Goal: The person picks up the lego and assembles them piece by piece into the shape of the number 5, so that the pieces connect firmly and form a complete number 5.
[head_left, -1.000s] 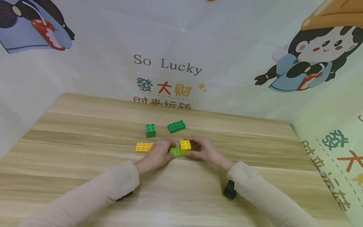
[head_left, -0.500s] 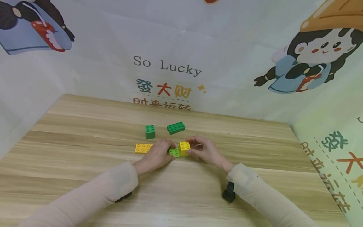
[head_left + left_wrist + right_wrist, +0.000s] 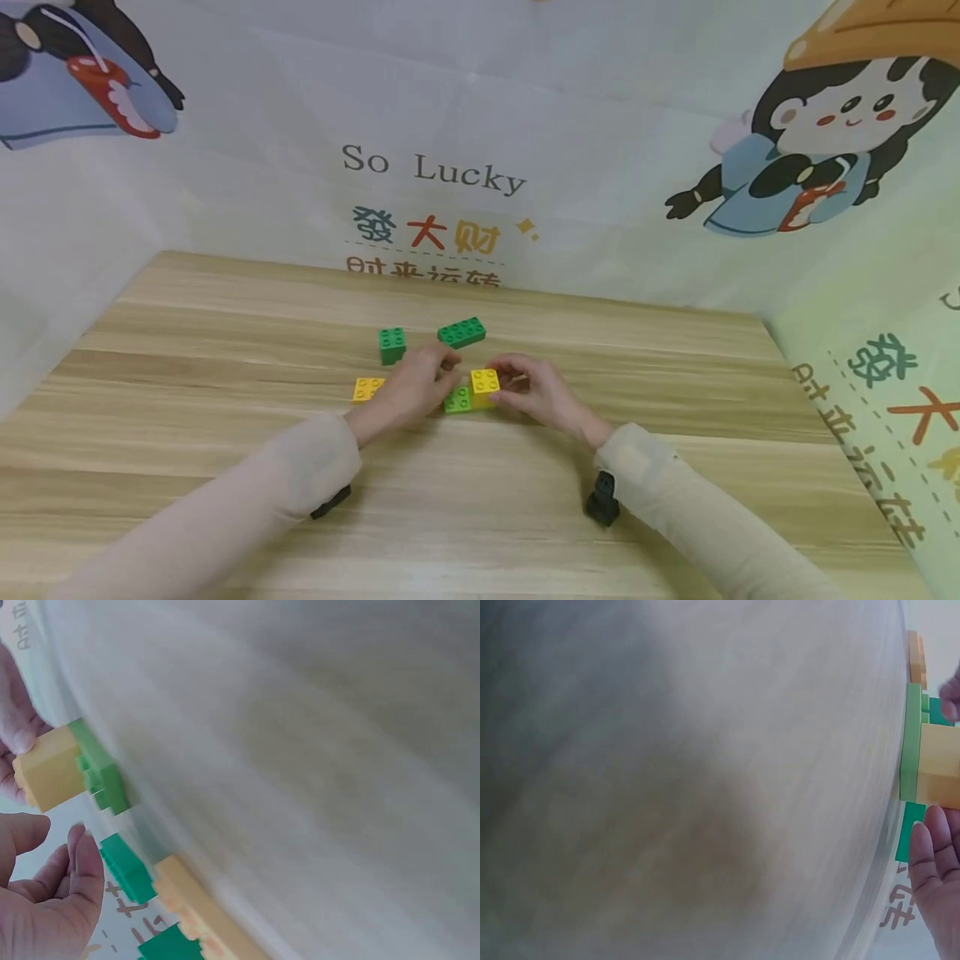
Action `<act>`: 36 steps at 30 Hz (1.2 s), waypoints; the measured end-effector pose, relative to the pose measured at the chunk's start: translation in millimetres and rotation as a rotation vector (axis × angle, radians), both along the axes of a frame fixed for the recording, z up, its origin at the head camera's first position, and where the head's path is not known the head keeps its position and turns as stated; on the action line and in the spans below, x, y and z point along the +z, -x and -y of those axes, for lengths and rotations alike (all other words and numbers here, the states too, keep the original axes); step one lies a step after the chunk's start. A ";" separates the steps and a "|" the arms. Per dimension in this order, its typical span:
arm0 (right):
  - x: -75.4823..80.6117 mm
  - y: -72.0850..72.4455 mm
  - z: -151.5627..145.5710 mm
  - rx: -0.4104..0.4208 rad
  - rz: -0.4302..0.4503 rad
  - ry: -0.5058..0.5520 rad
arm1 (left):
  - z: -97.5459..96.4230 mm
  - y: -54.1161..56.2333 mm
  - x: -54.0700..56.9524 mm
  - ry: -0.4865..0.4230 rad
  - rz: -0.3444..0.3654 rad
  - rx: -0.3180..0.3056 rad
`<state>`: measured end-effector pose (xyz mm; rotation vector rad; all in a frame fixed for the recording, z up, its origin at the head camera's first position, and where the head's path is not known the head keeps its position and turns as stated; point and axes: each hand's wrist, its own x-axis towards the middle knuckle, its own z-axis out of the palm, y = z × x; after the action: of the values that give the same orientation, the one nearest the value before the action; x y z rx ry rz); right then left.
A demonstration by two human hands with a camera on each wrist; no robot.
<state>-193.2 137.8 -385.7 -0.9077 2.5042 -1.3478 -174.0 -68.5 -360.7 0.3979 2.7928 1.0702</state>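
Note:
In the head view, a tall yellow toy brick sits on the right end of a flat light green brick, whose left studs are bare. My right hand pinches the yellow brick from its right side, thumb in front and fingers behind. My left hand is just left of the light green brick, raised over the table. Seen from the left wrist, the left thumb and fingers stand apart with nothing between them. A flat long yellow brick lies partly hidden under the left forearm and hand.
Behind the hands are a square dark green brick and a longer dark green brick. The wooden table ends at a printed cloth backdrop at the back and sides.
My left hand has let go of the light green brick and moved up and slightly back. The right hand stays at the yellow brick. The head view has shifted slightly.

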 end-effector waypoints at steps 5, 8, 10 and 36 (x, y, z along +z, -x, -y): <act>1.0 0.9 -1.5 0.006 -0.013 -0.010 | -8.4 12.7 8.4 -0.058 -0.028 0.055; 1.1 2.0 -0.7 0.007 -0.014 -0.010 | -13.7 22.9 10.2 -0.059 -0.042 0.092; 0.7 2.7 -0.3 0.010 -0.015 -0.005 | -17.0 30.0 10.2 -0.050 -0.052 0.118; -1.6 4.9 -2.5 -0.003 0.015 -0.021 | -29.5 68.8 -8.6 0.136 -0.022 0.220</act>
<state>-198.1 140.3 -387.3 -0.8865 2.5042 -1.3212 -242.8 -39.0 -369.3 0.0901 2.9604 0.9101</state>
